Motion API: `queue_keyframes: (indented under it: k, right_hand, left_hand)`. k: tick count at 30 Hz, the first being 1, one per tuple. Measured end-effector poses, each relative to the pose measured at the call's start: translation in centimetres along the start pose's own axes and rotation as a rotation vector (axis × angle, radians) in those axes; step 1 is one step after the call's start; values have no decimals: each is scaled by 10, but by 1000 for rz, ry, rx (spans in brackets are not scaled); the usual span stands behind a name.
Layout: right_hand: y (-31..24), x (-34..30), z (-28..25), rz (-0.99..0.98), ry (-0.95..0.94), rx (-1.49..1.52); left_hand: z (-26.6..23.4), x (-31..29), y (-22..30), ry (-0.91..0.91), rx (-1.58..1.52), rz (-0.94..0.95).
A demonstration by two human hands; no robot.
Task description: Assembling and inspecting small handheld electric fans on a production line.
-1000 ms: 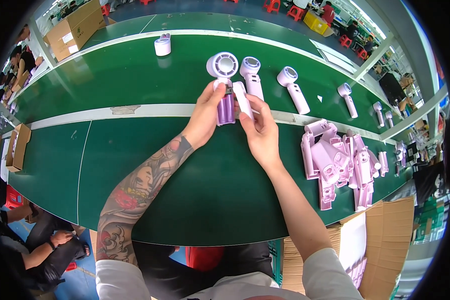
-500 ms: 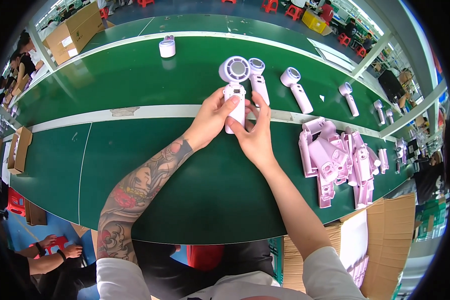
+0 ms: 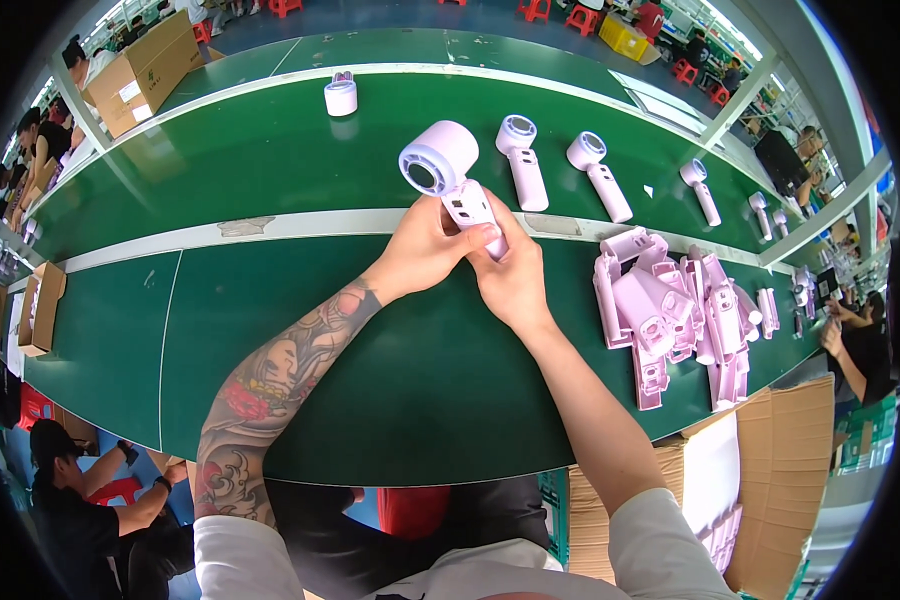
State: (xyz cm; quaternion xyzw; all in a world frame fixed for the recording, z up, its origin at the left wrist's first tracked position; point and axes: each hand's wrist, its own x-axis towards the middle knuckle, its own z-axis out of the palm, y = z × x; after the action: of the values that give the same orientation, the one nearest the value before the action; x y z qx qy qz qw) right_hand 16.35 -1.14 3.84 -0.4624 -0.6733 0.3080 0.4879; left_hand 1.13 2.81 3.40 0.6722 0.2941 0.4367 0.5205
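Observation:
Both hands hold a pink handheld fan [image 3: 440, 160] above the near edge of the raised green strip. Its round head tilts to the upper left, with a lilac ring and dark centre facing me. My left hand [image 3: 425, 245] wraps the handle from the left, the thumb pressed across its front. Closed round the lower handle from the right is my right hand [image 3: 510, 265]; some of its fingers are hidden behind the fan. Just beyond, a second handheld fan [image 3: 525, 178] lies on the strip, apart from my hands.
A heap of pink plastic handle shells [image 3: 670, 310] lies to the right on the green worktable [image 3: 400, 400]. More fans [image 3: 605, 190] lie in a row along the strip. A fan head [image 3: 340, 97] stands far off. Cardboard boxes [image 3: 785, 480] stand lower right; a co-worker [image 3: 80, 500] sits lower left.
The held fan has turned, its head swinging left and tipping toward me. My right hand has closed in around the lower handle, and my left thumb has slid lower.

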Motion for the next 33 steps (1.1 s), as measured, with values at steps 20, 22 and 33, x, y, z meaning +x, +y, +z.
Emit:
queue_keyframes:
  k: [20,22,33]
  right_hand:
    - [6,11,-18,509,-167,975]
    - [6,11,-19,494,-168,956]
    - [3,11,-19,551,-101,851]
  left_hand:
    - [31,-11,11,-19,108,77]
    - [34,-11,12,-38,91,116]
    - [6,-6,-15,42,206,210]
